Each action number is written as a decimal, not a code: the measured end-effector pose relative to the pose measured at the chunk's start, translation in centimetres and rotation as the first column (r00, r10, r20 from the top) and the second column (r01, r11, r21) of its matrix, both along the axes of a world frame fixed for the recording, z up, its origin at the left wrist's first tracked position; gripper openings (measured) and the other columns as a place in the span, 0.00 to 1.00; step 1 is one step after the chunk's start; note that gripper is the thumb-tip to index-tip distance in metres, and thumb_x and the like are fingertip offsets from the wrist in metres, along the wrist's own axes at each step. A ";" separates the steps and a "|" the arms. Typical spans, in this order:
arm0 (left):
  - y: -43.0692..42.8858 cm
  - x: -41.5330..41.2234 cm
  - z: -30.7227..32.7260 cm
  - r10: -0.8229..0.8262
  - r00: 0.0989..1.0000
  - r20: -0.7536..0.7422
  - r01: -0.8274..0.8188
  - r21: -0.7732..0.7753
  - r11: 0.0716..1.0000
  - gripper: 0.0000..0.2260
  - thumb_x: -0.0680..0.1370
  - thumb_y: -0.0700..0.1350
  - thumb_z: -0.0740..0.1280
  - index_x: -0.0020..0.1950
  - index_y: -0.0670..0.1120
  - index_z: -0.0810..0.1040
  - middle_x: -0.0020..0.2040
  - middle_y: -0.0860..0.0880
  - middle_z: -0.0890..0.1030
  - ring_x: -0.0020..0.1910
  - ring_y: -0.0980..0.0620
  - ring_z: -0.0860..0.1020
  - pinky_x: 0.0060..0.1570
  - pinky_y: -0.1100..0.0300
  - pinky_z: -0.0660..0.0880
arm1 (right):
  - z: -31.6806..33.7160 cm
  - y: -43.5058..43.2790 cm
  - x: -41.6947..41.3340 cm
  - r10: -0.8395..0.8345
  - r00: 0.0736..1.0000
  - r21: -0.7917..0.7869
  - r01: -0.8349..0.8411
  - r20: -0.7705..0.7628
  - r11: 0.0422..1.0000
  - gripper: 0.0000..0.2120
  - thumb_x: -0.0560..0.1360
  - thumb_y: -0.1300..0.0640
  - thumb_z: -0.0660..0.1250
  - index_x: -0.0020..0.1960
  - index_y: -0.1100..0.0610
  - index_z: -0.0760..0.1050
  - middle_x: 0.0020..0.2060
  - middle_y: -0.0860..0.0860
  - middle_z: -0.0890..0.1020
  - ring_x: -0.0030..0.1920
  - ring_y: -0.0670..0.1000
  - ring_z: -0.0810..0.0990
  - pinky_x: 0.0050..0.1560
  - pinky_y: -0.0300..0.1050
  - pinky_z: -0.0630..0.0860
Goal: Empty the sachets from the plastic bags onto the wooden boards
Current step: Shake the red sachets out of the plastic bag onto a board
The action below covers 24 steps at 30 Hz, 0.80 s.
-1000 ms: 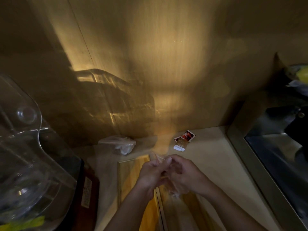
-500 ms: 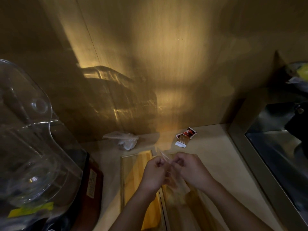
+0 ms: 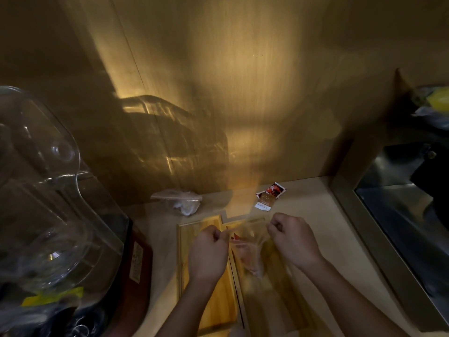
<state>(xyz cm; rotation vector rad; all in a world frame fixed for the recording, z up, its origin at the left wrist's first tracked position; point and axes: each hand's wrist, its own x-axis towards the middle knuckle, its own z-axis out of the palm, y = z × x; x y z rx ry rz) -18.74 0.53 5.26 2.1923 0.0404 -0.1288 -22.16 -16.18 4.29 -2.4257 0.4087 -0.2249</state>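
A clear plastic bag (image 3: 247,242) hangs over two wooden boards lying side by side, the left board (image 3: 218,305) and the right board (image 3: 279,288). My left hand (image 3: 209,256) pinches the bag's left top edge. My right hand (image 3: 294,239) pinches its right top edge, and the mouth is stretched wide between them. Reddish sachets show blurred inside the bag. Loose sachets (image 3: 268,197), red and brown, lie on the counter behind the boards. A second clear plastic bag (image 3: 181,201) rests crumpled near the wall.
A large clear plastic container (image 3: 48,203) fills the left side, standing on a dark red base (image 3: 138,263). A metal sink (image 3: 401,215) runs along the right edge of the beige counter (image 3: 315,215). A wooden wall rises straight behind.
My hands have drawn apart sideways, pulling the bag's mouth open. One second ago they were pressed together at its top. The view has shifted slightly.
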 end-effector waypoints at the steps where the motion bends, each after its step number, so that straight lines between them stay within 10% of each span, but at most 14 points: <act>1: 0.0 -0.2 0.0 0.008 1.000 -0.012 -0.007 0.011 1.000 0.12 0.76 0.47 0.63 0.36 0.43 0.77 0.30 0.48 0.77 0.34 0.48 0.77 0.39 0.49 0.75 | -0.1 0.2 0.0 0.009 1.000 -0.016 -0.009 0.003 1.000 0.12 0.74 0.54 0.64 0.32 0.52 0.67 0.31 0.57 0.79 0.37 0.60 0.77 0.35 0.47 0.68; 9: -1.5 -2.1 0.2 -0.204 0.816 -0.541 0.018 -0.329 0.944 0.15 0.74 0.45 0.64 0.28 0.44 0.74 0.21 0.49 0.72 0.17 0.55 0.66 0.19 0.67 0.58 | -0.6 2.7 -0.3 -0.006 0.999 0.081 0.009 -0.033 0.997 0.12 0.73 0.49 0.64 0.33 0.51 0.67 0.30 0.49 0.74 0.36 0.55 0.75 0.35 0.44 0.68; 14: -1.4 -2.4 -0.1 -0.199 0.879 -0.433 0.014 -0.393 0.919 0.15 0.75 0.38 0.62 0.27 0.44 0.73 0.20 0.50 0.73 0.16 0.58 0.68 0.17 0.68 0.61 | -1.0 3.2 -0.7 0.020 0.966 0.134 0.015 -0.258 0.991 0.18 0.72 0.46 0.63 0.28 0.53 0.66 0.28 0.49 0.74 0.37 0.54 0.77 0.36 0.45 0.68; 24: 1.6 -1.0 -1.1 -0.051 0.966 -0.254 0.022 -0.117 0.993 0.11 0.72 0.43 0.65 0.30 0.44 0.76 0.27 0.46 0.76 0.28 0.48 0.74 0.34 0.54 0.72 | -0.6 2.4 -0.8 0.003 0.990 0.063 0.006 -0.144 0.998 0.22 0.73 0.52 0.63 0.23 0.55 0.61 0.21 0.49 0.67 0.27 0.53 0.69 0.29 0.46 0.61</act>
